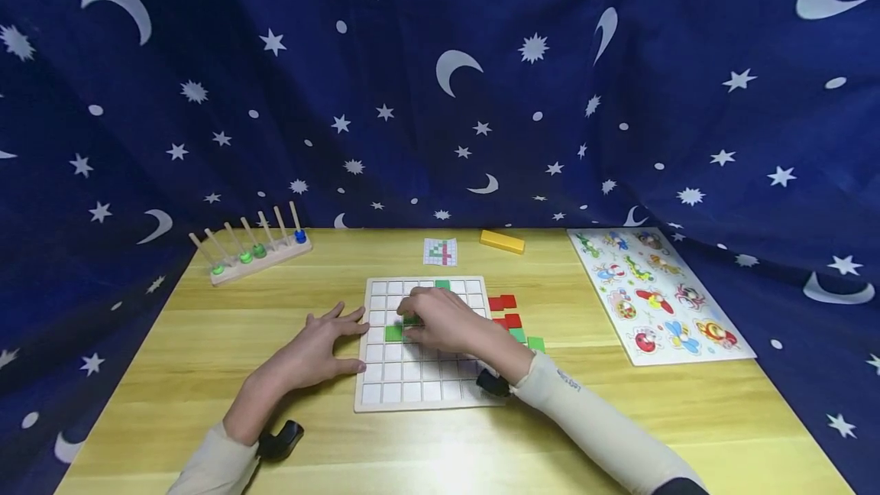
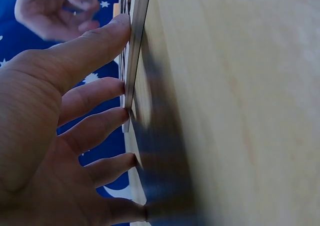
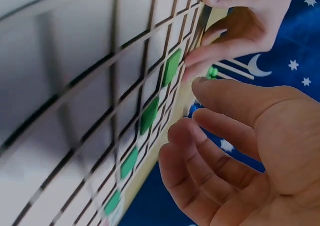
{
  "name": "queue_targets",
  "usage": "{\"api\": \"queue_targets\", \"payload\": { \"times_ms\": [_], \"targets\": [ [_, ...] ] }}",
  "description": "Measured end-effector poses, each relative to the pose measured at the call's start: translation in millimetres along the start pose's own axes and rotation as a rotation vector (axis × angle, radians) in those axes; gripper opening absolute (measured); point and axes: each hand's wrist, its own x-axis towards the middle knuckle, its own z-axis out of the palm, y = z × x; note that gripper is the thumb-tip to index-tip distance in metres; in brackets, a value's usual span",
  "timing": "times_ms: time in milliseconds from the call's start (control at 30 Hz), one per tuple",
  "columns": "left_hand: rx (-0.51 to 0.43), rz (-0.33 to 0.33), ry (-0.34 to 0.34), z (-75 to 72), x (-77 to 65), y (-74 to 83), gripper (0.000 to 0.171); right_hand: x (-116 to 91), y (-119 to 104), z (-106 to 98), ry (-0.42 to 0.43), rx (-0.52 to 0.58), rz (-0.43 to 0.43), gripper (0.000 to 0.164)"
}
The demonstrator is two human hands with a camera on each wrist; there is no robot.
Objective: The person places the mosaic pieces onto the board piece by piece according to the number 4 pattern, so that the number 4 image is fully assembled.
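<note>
A white grid board (image 1: 392, 392) with a pale wooden rim lies on the table. My left hand (image 1: 312, 354) is at the board's left side, thumb and fingers spread, with fingertips at the edge; in the left wrist view the thumb touches the rim. Over the board's upper middle hovers my right hand (image 1: 443, 319), fingers loosely bent and nothing visible between thumb and fingers in the right wrist view. Several green square tiles sit in the grid in a diagonal row, among them a green tile (image 3: 172, 67) nearest the left hand and another green tile (image 3: 149, 116) beside it.
Loose red tiles (image 1: 507, 301) and green tiles (image 1: 536, 344) lie right of the board. Behind it are a small pattern card (image 1: 440, 252) and a yellow block (image 1: 502, 242). A peg stand (image 1: 261, 262) with beads stands back left; an insect picture board (image 1: 653, 296) lies at right.
</note>
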Motion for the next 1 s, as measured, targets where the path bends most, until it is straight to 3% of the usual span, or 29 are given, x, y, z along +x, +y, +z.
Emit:
{"api": "queue_targets", "payload": {
  "times_ms": [167,567,833,1000],
  "targets": [
    [-0.004,-0.012,-0.014,1.6,-0.8,-1.2,0.062,-32,15,-9,0.048,0.039,0.032,0.021],
    [-0.006,0.001,-0.002,0.0,1.1,-3.6,0.063,-94,48,-31,0.134,-0.027,0.127,0.018],
    [-0.006,-0.001,-0.01,-0.1,1.2,-3.3,0.063,-135,58,-26,0.164,-0.021,0.197,0.02],
    [-0.006,-0.002,-0.01,1.0,1.8,-2.8,0.063,-150,63,-20,0.153,-0.013,0.202,0.022]
  ]
}}
